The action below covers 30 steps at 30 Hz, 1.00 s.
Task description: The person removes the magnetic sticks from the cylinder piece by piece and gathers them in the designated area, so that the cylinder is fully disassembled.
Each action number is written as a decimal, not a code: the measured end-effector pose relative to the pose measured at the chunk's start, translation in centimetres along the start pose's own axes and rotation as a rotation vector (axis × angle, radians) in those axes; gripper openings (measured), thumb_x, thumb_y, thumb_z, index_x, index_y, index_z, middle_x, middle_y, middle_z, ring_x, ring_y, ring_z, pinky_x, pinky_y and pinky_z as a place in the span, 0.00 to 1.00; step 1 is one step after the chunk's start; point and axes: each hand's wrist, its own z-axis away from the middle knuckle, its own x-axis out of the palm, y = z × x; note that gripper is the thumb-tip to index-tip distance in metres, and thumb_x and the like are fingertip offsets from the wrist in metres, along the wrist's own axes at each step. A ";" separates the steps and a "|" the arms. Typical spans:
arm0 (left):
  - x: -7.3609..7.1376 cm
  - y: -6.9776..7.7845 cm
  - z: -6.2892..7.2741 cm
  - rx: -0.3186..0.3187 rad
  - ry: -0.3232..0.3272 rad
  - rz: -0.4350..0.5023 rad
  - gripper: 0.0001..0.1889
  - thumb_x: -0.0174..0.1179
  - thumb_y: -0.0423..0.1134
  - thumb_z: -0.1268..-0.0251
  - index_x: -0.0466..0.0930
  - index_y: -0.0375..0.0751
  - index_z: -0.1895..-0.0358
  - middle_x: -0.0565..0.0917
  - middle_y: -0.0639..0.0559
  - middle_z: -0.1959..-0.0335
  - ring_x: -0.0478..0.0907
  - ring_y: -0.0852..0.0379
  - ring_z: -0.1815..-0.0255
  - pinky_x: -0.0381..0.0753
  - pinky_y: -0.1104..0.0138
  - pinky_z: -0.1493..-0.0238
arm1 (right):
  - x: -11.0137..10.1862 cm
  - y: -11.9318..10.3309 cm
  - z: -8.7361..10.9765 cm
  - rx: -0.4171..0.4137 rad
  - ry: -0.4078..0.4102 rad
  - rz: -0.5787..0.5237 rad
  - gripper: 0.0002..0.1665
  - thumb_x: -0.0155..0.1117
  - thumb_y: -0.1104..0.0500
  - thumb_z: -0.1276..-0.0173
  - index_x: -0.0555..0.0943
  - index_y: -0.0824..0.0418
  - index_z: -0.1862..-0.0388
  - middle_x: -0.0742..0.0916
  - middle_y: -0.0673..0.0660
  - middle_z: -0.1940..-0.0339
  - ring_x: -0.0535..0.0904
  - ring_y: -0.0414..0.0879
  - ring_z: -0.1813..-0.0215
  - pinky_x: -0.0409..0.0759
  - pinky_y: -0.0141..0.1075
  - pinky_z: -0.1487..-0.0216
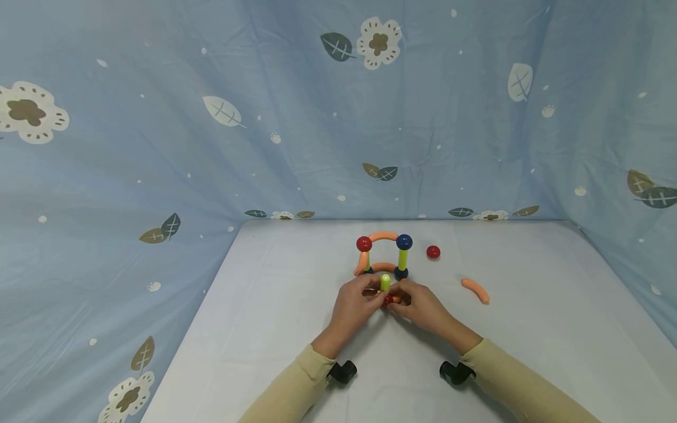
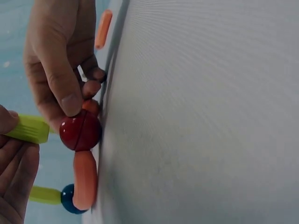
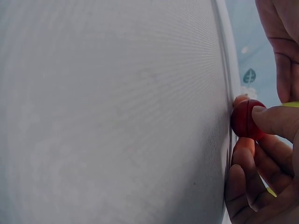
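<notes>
My left hand (image 1: 353, 304) pinches a yellow-green rod (image 2: 30, 129) between thumb and fingers, holding it upright above the table. Just below it, my right hand (image 1: 423, 305) has its thumb and fingers on a red ball (image 3: 246, 119) at the table surface. Curved orange sticks meet this ball on both sides; one orange stick (image 2: 85, 179) runs to a dark blue ball (image 2: 69, 198). Behind the hands stands the built frame: an upper red ball (image 1: 364, 244), an upper blue ball (image 1: 404, 242), a curved orange bar (image 1: 383, 236) between them, and yellow-green uprights (image 1: 403, 259). My fingers hide part of the base.
A loose red ball (image 1: 433, 252) lies right of the frame. Farther right is a loose curved orange stick (image 1: 475, 291). The white table (image 1: 275, 329) ends at a blue patterned curtain (image 1: 296, 147). Dark wrist cameras (image 1: 344, 372) sit under both sleeves.
</notes>
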 end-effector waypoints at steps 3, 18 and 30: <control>-0.2 -0.2 0.2 0.002 0.003 -0.009 0.10 0.71 0.33 0.37 0.84 0.40 0.54 0.87 0.51 0.58 0.87 0.58 0.57 0.86 0.68 0.56 | 0.0 -0.1 0.0 0.009 -0.005 0.005 0.17 0.76 0.59 0.36 0.85 0.56 0.48 0.85 0.46 0.60 0.78 0.38 0.61 0.81 0.31 0.60; -1.7 -1.2 1.8 -0.046 0.009 0.031 0.11 0.72 0.35 0.37 0.85 0.45 0.52 0.87 0.55 0.57 0.85 0.62 0.57 0.85 0.71 0.56 | -0.2 -0.4 0.0 0.045 -0.021 -0.016 0.18 0.76 0.59 0.35 0.85 0.55 0.47 0.84 0.44 0.63 0.76 0.40 0.63 0.78 0.31 0.63; -3.4 -1.9 2.5 -0.065 -0.004 0.014 0.17 0.71 0.35 0.36 0.87 0.46 0.44 0.87 0.56 0.53 0.85 0.62 0.56 0.87 0.66 0.54 | 0.0 -0.5 0.0 0.063 -0.016 -0.016 0.18 0.76 0.59 0.36 0.85 0.54 0.47 0.83 0.44 0.65 0.75 0.41 0.64 0.77 0.31 0.65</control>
